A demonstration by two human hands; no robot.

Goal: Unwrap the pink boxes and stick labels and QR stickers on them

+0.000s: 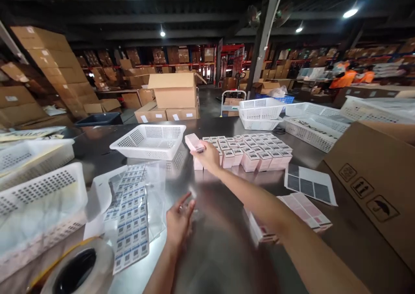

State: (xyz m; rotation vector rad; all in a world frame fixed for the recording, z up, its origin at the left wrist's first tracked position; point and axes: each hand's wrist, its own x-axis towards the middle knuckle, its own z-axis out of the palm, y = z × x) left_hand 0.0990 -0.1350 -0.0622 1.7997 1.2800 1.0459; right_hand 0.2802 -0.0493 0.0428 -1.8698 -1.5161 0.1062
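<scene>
Over steel table (223,242), outstretched right hand (207,155) grips pink box (193,142); left hand (178,222) rests, fingers loosely spread, empty.

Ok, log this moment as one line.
right hand: holds pink box | left hand: on table | beside: label sheets

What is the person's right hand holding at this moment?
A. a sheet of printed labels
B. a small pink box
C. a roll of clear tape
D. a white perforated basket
B: the right hand grips a small pink box, lifted just left of the rows of pink boxes on the metal table.
</scene>
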